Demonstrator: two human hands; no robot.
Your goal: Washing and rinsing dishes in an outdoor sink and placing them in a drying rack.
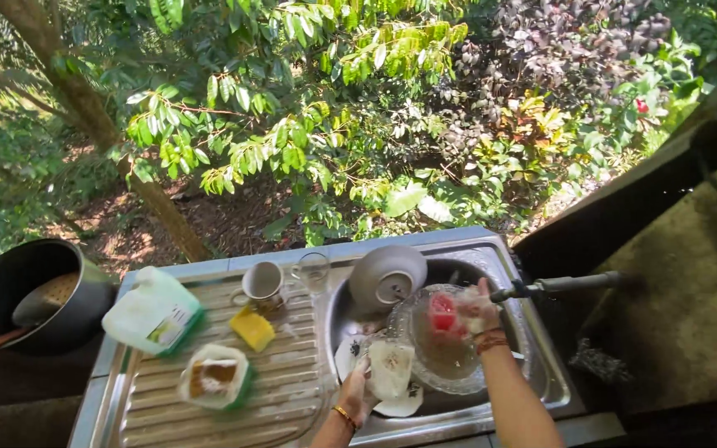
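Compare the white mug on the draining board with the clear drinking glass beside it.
The white mug is opaque with a side handle; the clear drinking glass is see-through with no handle visible. The mug stands nearer the yellow sponge, the glass nearer the sink basin. The mug looks wider, the glass slimmer. Both stand upright at the back of the metal draining board, untouched by either hand.
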